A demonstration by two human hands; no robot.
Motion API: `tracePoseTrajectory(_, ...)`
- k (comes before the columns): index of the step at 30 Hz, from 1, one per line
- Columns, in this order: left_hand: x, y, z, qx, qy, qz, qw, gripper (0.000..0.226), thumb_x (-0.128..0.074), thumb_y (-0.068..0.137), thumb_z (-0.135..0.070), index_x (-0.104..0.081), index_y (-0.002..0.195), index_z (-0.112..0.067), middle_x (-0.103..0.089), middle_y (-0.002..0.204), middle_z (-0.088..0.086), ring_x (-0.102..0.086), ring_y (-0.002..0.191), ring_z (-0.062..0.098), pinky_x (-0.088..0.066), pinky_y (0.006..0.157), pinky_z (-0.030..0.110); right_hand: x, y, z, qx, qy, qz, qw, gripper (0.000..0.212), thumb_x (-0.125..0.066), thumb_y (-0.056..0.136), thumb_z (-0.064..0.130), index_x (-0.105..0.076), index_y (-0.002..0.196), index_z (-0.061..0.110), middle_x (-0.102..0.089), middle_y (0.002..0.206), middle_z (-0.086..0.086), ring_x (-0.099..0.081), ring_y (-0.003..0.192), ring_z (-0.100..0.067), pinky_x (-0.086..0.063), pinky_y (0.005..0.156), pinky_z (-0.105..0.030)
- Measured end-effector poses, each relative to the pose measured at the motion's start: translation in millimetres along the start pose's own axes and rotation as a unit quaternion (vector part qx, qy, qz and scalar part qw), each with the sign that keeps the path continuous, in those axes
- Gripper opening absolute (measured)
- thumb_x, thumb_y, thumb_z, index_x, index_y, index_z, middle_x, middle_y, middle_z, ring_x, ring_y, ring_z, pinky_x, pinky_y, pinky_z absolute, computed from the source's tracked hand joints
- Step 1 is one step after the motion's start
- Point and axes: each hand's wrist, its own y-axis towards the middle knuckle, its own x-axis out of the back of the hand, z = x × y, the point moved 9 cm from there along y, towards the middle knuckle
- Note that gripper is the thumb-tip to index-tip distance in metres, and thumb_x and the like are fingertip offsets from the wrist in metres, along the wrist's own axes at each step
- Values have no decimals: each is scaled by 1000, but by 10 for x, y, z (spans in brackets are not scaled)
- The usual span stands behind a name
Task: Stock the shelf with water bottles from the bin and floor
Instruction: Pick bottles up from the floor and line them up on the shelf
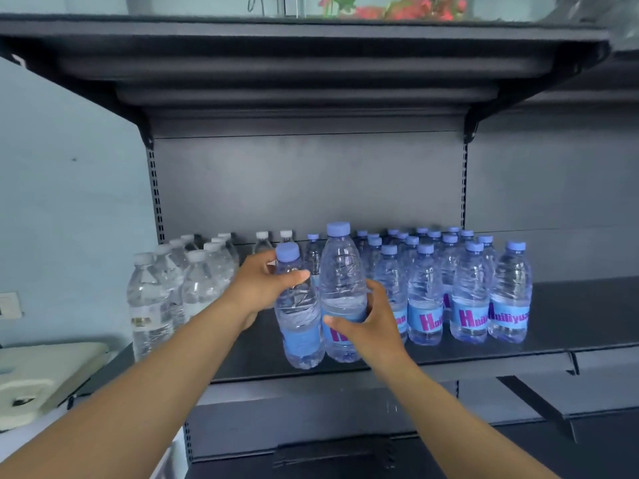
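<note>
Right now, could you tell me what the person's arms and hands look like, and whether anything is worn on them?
Both forearms are bare for as far as the head view shows them; no sleeve is in sight. The left hand and right hand wear no gloves, and no watch, ring or bracelet shows on either wrist or on the visible fingers.
</note>
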Motion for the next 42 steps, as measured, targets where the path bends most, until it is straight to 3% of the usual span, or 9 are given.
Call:
tracePoseTrajectory(4, -160, 477, 315, 25, 1, -3, 1000, 26, -73, 79, -8, -66, 103, -14, -69, 102, 9, -66, 92, 24, -53, 81, 34, -4, 379, -404, -17, -2, -1, 1000, 74, -81, 68, 13, -38, 127, 27, -59, 118, 10, -59, 106, -6, -49, 97, -32)
tracePoseTrajectory(8, -275, 847, 631, 54, 6, 7, 998, 28, -72, 80, -9, -64, 106, -15, -69, 97, 4, -65, 84, 16, -50, 67, 23, -64, 654, -735, -24, 5, -4, 1000, 69, -78, 70, 6, -40, 125, 23, -60, 114, 11, -58, 102, 0, -49, 96, -29)
tracePoseTrajectory(15, -352, 1480, 1014, 76, -18, 24, 997, 38, -71, 81, -12, -61, 117, -16, -68, 109, 5, -66, 94, 18, -52, 74, 25, -145, 1035, -1226, -23, -1, -26, 999, 69, -74, 75, 2, -34, 124, 28, -52, 108, 24, -54, 101, 3, -42, 74, 1)
tracePoseTrajectory(18, -396, 1682, 1109, 70, -36, 24, 997, 44, -72, 81, -14, -58, 122, -18, -66, 113, 6, -64, 102, 21, -49, 88, 32, -152, 1189, -1335, -5, -34, -41, 999, 70, -72, 78, 6, -33, 130, 30, -51, 120, 16, -51, 112, 2, -40, 94, -11)
tracePoseTrajectory(22, -494, 1698, 1278, 39, 2, 17, 999, 53, -74, 78, -14, -46, 117, -36, -59, 114, -7, -57, 100, 9, -46, 88, 30, -126, 1279, -1481, -2, -107, -95, 990, 83, -72, 80, 15, -23, 146, 23, -29, 144, -2, -26, 137, -14, -23, 113, -29)
tracePoseTrajectory(26, -601, 1659, 1596, 40, 15, 25, 999, 70, -77, 75, -14, -42, 133, -30, -57, 120, -5, -54, 97, -1, -46, 73, 18, -152, 1375, -1587, -5, -124, -99, 987, 86, -69, 83, 18, -13, 148, 31, -24, 148, 0, -21, 141, -15, -23, 117, -42)
tracePoseTrajectory(33, -603, 1856, 1723, 44, 1, 37, 998, 67, -71, 81, -12, -39, 136, -31, -54, 122, -5, -52, 97, 4, -43, 78, 21, -218, 1460, -1679, -16, -114, -94, 989, 76, -60, 90, 16, -12, 148, 25, -21, 153, 7, -18, 136, -1, -19, 116, -29)
tracePoseTrajectory(38, -645, 2000, 1798, 25, -11, 36, 999, 59, -69, 82, -11, -42, 128, -36, -57, 113, -12, -55, 103, 6, -44, 82, 23, -270, 1573, -1725, -5, -136, -105, 985, 73, -58, 91, 14, -13, 148, 18, -20, 154, 1, -17, 142, -10, -14, 115, -24)
tracePoseTrajectory(42, -663, 2102, 1847, 20, -14, 33, 999, 56, -69, 82, -11, -44, 127, -34, -59, 110, -15, -57, 102, 3, -46, 85, 25, -280, 1654, -1773, 4, -148, -113, 983, 70, -56, 92, 18, -15, 149, 15, -24, 153, -3, -22, 142, -15, -20, 118, -37)
